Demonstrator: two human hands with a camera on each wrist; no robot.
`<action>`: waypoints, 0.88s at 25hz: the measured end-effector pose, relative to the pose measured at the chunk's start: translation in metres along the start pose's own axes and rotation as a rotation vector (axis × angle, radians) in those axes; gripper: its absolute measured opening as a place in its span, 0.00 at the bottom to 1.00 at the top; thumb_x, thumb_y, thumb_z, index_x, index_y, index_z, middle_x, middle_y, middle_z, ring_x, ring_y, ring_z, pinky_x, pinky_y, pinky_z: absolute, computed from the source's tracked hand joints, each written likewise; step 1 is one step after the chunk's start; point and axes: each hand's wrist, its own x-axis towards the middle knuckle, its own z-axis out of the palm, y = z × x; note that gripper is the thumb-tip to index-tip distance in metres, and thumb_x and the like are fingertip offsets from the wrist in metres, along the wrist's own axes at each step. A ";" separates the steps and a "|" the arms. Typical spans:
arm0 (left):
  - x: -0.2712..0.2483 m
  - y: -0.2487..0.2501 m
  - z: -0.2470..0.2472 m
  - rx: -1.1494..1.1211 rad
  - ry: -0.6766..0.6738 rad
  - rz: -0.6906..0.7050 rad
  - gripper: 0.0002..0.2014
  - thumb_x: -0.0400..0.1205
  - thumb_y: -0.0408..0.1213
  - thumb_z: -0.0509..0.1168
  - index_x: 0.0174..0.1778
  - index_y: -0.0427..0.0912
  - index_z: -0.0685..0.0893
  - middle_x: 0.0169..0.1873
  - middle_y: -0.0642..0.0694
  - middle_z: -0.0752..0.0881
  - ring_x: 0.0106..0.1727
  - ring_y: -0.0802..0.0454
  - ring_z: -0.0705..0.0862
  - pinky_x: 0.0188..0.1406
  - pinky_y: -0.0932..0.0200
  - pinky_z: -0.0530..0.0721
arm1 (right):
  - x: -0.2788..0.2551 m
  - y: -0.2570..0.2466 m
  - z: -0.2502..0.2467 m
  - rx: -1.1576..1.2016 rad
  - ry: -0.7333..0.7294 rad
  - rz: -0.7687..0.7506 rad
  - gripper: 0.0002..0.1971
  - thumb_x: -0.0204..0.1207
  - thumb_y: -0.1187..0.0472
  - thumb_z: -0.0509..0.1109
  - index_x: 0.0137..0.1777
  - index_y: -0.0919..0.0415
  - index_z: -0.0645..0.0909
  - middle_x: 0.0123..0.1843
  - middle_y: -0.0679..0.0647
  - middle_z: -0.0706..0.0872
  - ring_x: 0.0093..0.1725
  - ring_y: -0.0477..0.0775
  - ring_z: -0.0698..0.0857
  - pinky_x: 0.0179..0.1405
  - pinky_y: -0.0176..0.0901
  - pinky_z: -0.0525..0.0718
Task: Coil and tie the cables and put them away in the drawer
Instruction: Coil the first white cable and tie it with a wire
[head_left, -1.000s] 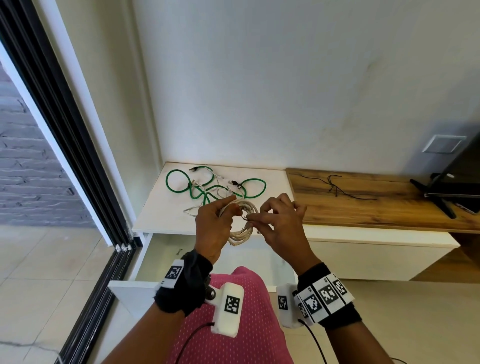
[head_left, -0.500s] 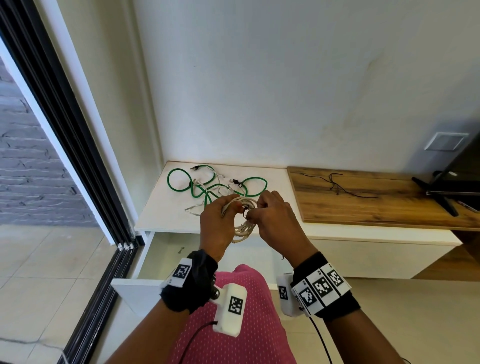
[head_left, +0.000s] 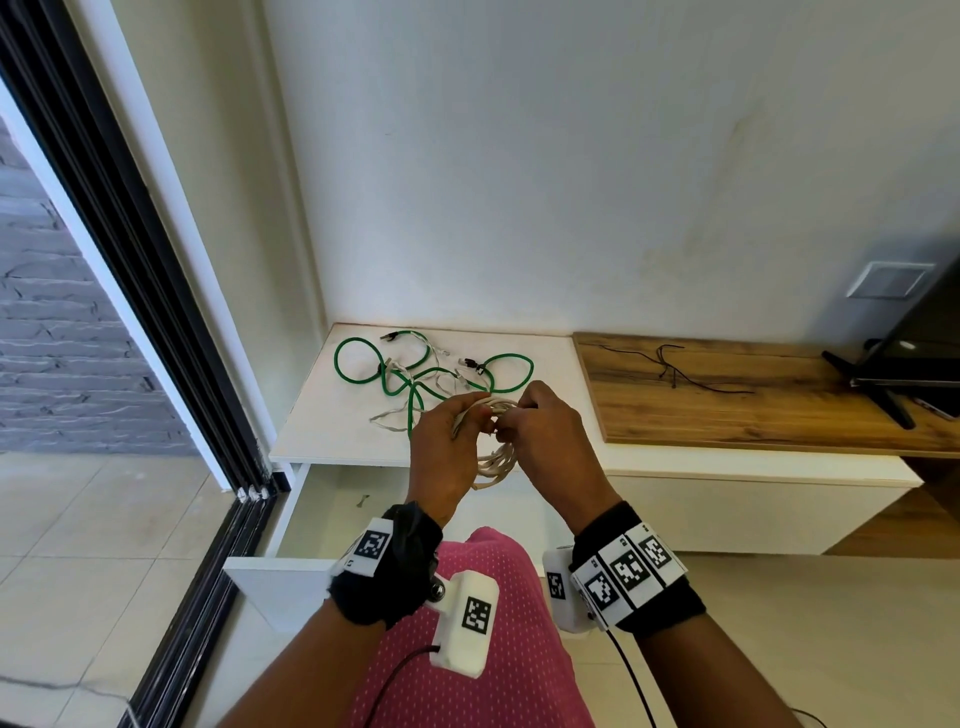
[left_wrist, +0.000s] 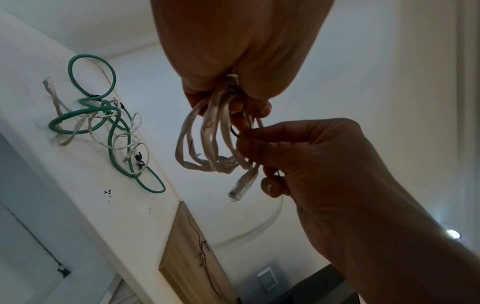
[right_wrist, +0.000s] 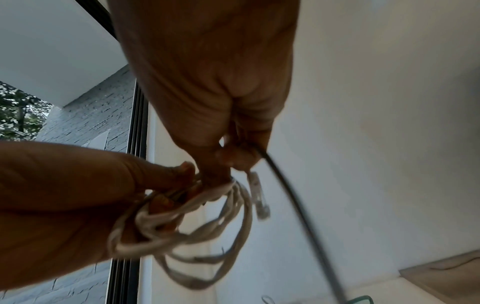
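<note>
My left hand (head_left: 451, 441) grips a coiled white cable (head_left: 496, 457) in the air above the open drawer (head_left: 332, 514). In the left wrist view the cable's loops (left_wrist: 205, 142) hang from the fingers and a clear plug (left_wrist: 241, 185) dangles. My right hand (head_left: 540, 436) pinches a thin black tie (right_wrist: 291, 195) against the coil (right_wrist: 187, 222); the tie's end (left_wrist: 233, 131) shows as a small black loop. A loose green cable (head_left: 415, 374) and a loose white cable (head_left: 389, 418) lie tangled on the white cabinet top (head_left: 322, 421).
More black ties (head_left: 670, 366) lie on the wooden top (head_left: 779, 410) to the right. A TV stand foot (head_left: 883, 395) is at the far right. A sliding door frame (head_left: 156, 312) runs along the left. My pink-clad knee (head_left: 483, 623) is below the drawer.
Both hands have drawn closer together on the coil, and the right hand's fingers have closed on the black tie beside the left thumb.
</note>
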 end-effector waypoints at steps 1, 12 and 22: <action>0.000 0.001 0.001 -0.006 -0.001 -0.004 0.10 0.84 0.36 0.63 0.58 0.42 0.87 0.43 0.44 0.90 0.37 0.61 0.82 0.47 0.60 0.80 | -0.002 -0.003 0.001 0.009 0.056 -0.008 0.09 0.74 0.61 0.69 0.52 0.64 0.83 0.38 0.43 0.82 0.36 0.38 0.82 0.37 0.32 0.82; -0.009 0.008 0.002 -0.043 -0.016 -0.020 0.10 0.84 0.35 0.64 0.55 0.46 0.89 0.48 0.51 0.91 0.49 0.61 0.87 0.57 0.59 0.83 | -0.013 0.005 0.017 -0.323 0.305 -0.306 0.11 0.59 0.70 0.85 0.39 0.68 0.87 0.31 0.60 0.86 0.25 0.54 0.84 0.28 0.32 0.76; -0.006 0.005 0.004 -0.131 0.080 -0.200 0.10 0.83 0.38 0.65 0.60 0.45 0.77 0.45 0.45 0.87 0.43 0.52 0.84 0.47 0.57 0.82 | -0.017 0.006 0.020 -0.318 0.348 -0.336 0.11 0.58 0.70 0.85 0.37 0.66 0.86 0.28 0.56 0.86 0.22 0.50 0.82 0.27 0.29 0.71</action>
